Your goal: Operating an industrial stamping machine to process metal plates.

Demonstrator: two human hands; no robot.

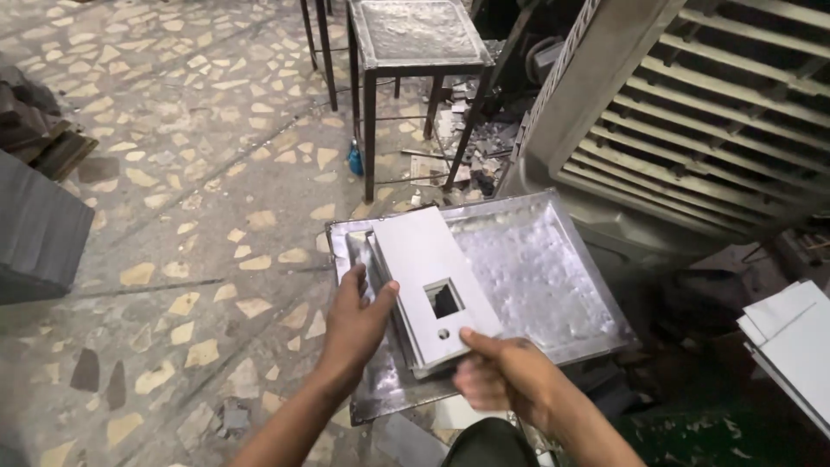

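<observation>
The left hand (359, 324) clasps the long edge of a stack of pale metal plates (432, 281), thumb on top and fingers curled beneath. The right hand (497, 372) pinches the near corner of the same stack, thumb pressed on the top plate beside a small round hole; its fingers are blurred. The top plate has a square cut-out near that end. The stack is held tilted just above a shallow metal tray (553, 277) with a dimpled, shiny bottom.

The plates look thin and sharp-edged, so a slipping grip could likely cut a finger. Because the stack is gripped only at one side and one corner, the lower plates could slide out and clatter onto the tray or the floor.

The tray rests low, near a stone-chip floor (190, 173) littered with scraps. Behind it stand a metal stool (415, 52) with dark legs and a large slatted cooler casing (692, 112). White sheets (791, 337) lie at the right, dark stacked material at the left.
</observation>
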